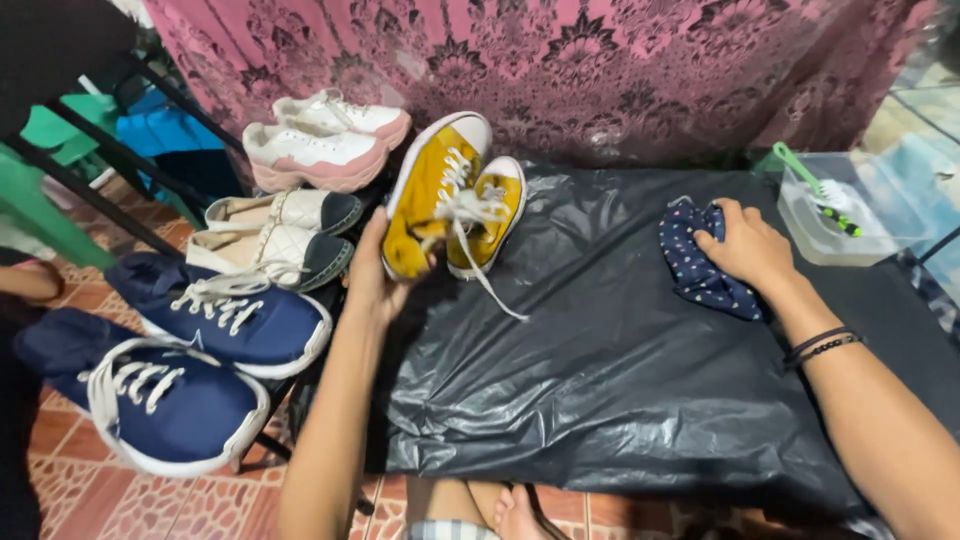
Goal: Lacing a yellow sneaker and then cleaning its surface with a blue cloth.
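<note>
Head view of a shoe-handling bench covered with a black plastic sheet [620,380], taken here as the landmark. The left hand [375,275], at the sheet's left edge, is closed around the heel of one yellow high-top sneaker [425,195] and holds it lifted; a second yellow sneaker [490,215] lies just beside it on the sheet's upper left corner, laces trailing. The right hand [750,245], on the sheet's upper right part, presses down with fingers curled onto a dark dotted cloth [695,265]; whether it grips or merely rests is unclear. A clear tub [825,240] holding a green brush [810,185] stands at the sheet's right edge. Left of the sheet wait navy sneakers [225,315], cream quilted slip-ons [285,235] and white-and-pink sneakers [320,145]. Judged from this layout, work appears early: one pair in hand, three pairs untouched.
</note>
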